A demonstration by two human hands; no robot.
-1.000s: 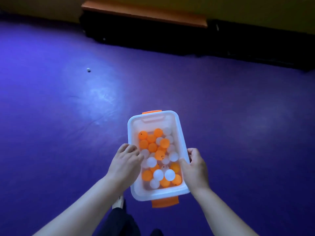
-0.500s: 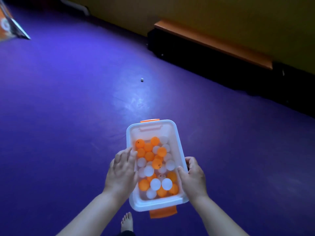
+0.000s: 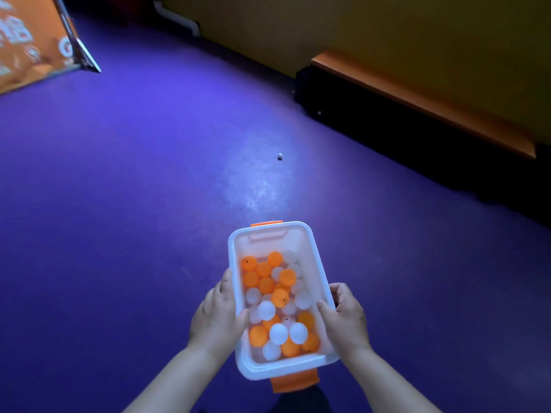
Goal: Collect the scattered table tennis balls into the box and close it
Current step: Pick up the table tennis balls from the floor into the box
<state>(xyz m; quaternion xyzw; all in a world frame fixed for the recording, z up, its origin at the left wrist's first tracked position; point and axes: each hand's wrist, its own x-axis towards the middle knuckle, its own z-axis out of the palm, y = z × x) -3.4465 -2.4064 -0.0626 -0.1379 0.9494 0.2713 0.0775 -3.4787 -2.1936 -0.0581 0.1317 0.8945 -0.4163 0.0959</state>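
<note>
Sitting between left hand (image 3: 219,318) and right hand (image 3: 347,318), the box (image 3: 316,263) is gripped.

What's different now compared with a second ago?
The left hand came off the balls inside the box and now grips its left wall, thumb inside. The view swung left, bringing an orange banner into sight. The right hand kept its grip on the right wall; one white ball still lies on the floor ahead.

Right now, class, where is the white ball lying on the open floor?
In the head view, the white ball lies on the purple floor beyond the far end of the box, near centre, short of the orange-topped bench on the right.
</note>
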